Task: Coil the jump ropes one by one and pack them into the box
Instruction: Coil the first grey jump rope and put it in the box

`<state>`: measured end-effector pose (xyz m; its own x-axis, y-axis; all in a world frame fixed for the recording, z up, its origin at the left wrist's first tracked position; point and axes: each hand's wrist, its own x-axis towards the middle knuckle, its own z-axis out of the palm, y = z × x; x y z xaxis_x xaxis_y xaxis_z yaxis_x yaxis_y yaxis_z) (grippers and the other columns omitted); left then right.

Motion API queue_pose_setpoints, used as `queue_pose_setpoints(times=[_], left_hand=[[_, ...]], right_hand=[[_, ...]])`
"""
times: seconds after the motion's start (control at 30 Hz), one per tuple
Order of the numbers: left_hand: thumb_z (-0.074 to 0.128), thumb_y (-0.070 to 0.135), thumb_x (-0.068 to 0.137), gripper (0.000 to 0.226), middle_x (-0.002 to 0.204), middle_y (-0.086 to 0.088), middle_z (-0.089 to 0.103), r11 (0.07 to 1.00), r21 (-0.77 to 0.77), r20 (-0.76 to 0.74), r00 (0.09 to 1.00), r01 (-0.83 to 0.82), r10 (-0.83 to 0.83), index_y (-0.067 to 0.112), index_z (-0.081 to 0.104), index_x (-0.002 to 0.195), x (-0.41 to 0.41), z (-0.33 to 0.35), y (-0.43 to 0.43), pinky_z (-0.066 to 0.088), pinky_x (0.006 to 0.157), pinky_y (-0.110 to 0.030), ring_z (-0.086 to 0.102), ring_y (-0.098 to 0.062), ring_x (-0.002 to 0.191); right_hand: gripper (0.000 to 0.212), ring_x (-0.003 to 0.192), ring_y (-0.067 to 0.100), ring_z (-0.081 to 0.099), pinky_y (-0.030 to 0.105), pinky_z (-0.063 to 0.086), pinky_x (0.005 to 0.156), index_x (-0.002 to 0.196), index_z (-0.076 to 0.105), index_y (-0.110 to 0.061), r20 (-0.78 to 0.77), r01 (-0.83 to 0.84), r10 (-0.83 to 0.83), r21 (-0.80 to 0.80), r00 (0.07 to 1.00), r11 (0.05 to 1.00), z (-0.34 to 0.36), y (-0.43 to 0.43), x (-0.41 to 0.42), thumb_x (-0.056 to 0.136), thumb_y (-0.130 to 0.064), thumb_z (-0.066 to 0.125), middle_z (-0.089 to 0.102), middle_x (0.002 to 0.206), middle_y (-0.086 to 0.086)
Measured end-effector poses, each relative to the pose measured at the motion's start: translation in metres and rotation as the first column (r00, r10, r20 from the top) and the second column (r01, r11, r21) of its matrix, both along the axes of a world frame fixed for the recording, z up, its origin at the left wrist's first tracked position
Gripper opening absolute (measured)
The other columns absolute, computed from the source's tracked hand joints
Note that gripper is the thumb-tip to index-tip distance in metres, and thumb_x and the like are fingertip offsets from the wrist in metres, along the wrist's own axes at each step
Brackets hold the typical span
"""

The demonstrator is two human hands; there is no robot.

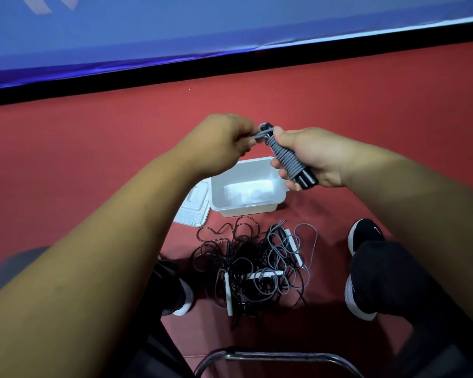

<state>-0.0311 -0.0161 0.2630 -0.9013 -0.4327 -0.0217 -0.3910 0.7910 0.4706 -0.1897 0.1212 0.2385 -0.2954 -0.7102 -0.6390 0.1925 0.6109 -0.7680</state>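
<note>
1. Red floor [366, 105]: by far the largest surface, bounded at the far side by a blue panel [175, 31] with a black strip along its foot.

2. Loose jump ropes [254, 268]: black and gray cords are heaped in one tangle on the floor, between the person's black shoes. Three white handles [228, 291] are seen in the heap.

3. White box [246, 210]: set open on the floor just beyond the tangle.

4. Lid [193, 211]: laid flat against the left side of the box.

5. Metal tube frame [279, 356]: seen curved along the bottom edge.

6. Right hand [309, 156]: fingers and thumb are curled round the coiled jump rope.

7. Left hand [221, 140]: clenched, with the free end of the gray cord pinched at the top of the coil.

8. Coiled jump rope [287, 159]: gray cord is wound tightly round two black handles held side by side. It is held tilted in the air between both hands, over the far right rim of the box, not yet packed.
</note>
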Motion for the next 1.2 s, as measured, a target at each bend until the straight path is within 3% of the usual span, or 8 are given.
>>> queue_pose_setpoints(times=[0.1, 0.3, 0.4, 0.5, 0.73, 0.93, 1.1, 1.2], left_hand=[[0.075, 0.016, 0.095, 0.008, 0.087, 0.005, 0.075, 0.98, 0.167, 0.034, 0.994, -0.111, 0.107, 0.021, 0.076, 0.101, 0.0, -0.004, -0.002, 0.047, 0.068, -0.015, 0.065, -0.004, 0.073], [0.09, 0.023, 0.081, 0.025, 0.072, 0.002, 0.07, 0.938, 0.285, 0.091, 0.98, -0.195, 0.176, 0.011, 0.069, 0.085, 0.002, -0.001, 0.0, 0.051, 0.065, -0.026, 0.06, -0.008, 0.06], [0.08, 0.016, 0.093, 0.022, 0.064, -0.004, 0.066, 0.79, 0.557, 0.103, 0.965, -0.255, 0.24, 0.007, 0.062, 0.086, 0.005, -0.002, 0.003, 0.063, 0.064, -0.035, 0.069, -0.019, 0.061], [0.065, 0.031, 0.104, 0.027, 0.068, 0.0, 0.059, 0.806, 0.543, 0.092, 0.971, -0.235, 0.222, 0.006, 0.071, 0.099, 0.009, -0.007, 0.002, 0.049, 0.052, -0.027, 0.051, -0.013, 0.054], [0.049, 0.041, 0.11, 0.043, 0.067, 0.0, 0.04, 0.575, 0.81, -0.054, 0.961, -0.117, 0.272, 0.005, 0.072, 0.108, 0.005, -0.008, -0.001, 0.024, 0.051, -0.026, 0.025, -0.015, 0.057], [0.06, 0.025, 0.107, 0.019, 0.076, 0.002, 0.065, 0.786, 0.603, -0.065, 0.973, -0.138, 0.221, 0.019, 0.077, 0.11, 0.009, -0.009, -0.004, 0.038, 0.056, -0.021, 0.043, -0.01, 0.062], [0.069, 0.019, 0.101, 0.015, 0.088, 0.001, 0.078, 0.853, 0.501, -0.032, 0.981, -0.149, 0.19, 0.02, 0.08, 0.111, 0.011, -0.01, -0.006, 0.047, 0.066, -0.014, 0.055, -0.001, 0.066], [0.076, 0.021, 0.095, 0.012, 0.092, 0.005, 0.081, 0.897, 0.414, -0.042, 0.981, -0.153, 0.187, 0.022, 0.083, 0.105, 0.012, -0.01, -0.009, 0.055, 0.087, -0.025, 0.069, -0.008, 0.085]], right_hand=[[0.045, 0.057, 0.016, 0.055, 0.029, 0.047, 0.054, 0.109, 0.061, -0.021, 0.078, 0.013, -0.009, -0.044, 0.997, 0.999, 0.001, -0.001, -0.002, 0.104, -0.065, 0.052, 0.062, 0.081, 0.002], [0.051, 0.055, 0.014, 0.046, 0.025, 0.038, 0.053, 0.113, 0.064, -0.029, 0.111, -0.018, 0.028, -0.089, 0.993, 0.996, 0.007, 0.003, 0.004, 0.092, -0.076, 0.062, 0.056, 0.073, -0.001], [0.051, 0.054, 0.015, 0.044, 0.025, 0.038, 0.054, 0.114, 0.07, -0.026, 0.081, -0.02, 0.027, -0.088, 0.996, 0.996, 0.008, 0.004, 0.004, 0.094, -0.072, 0.062, 0.057, 0.073, -0.001], [0.053, 0.052, 0.016, 0.044, 0.026, 0.038, 0.054, 0.109, 0.073, -0.023, 0.022, -0.005, 0.007, -0.098, 1.0, 0.995, 0.007, 0.003, 0.004, 0.096, -0.072, 0.058, 0.057, 0.072, 0.0], [0.058, 0.05, 0.018, 0.05, 0.029, 0.047, 0.053, 0.106, 0.072, -0.019, -0.09, 0.004, -0.014, -0.111, 0.996, 0.994, 0.006, 0.003, -0.003, 0.098, -0.073, 0.053, 0.06, 0.072, 0.001], [0.06, 0.049, 0.018, 0.048, 0.025, 0.039, 0.047, 0.106, 0.065, -0.013, 0.067, 0.049, -0.042, -0.107, 0.997, 0.993, 0.012, 0.001, -0.003, 0.1, -0.071, 0.053, 0.057, 0.069, 0.003], [0.055, 0.047, 0.015, 0.039, 0.019, 0.029, 0.042, 0.107, 0.059, -0.014, 0.26, -0.022, 0.053, -0.118, 0.964, 0.993, 0.017, 0.004, -0.001, 0.101, -0.068, 0.05, 0.05, 0.067, 0.003], [0.053, 0.045, 0.012, 0.034, 0.018, 0.027, 0.04, 0.102, 0.06, -0.017, 0.344, -0.146, 0.189, -0.147, 0.92, 0.978, 0.021, 0.008, -0.002, 0.102, -0.068, 0.046, 0.044, 0.067, 0.001]])
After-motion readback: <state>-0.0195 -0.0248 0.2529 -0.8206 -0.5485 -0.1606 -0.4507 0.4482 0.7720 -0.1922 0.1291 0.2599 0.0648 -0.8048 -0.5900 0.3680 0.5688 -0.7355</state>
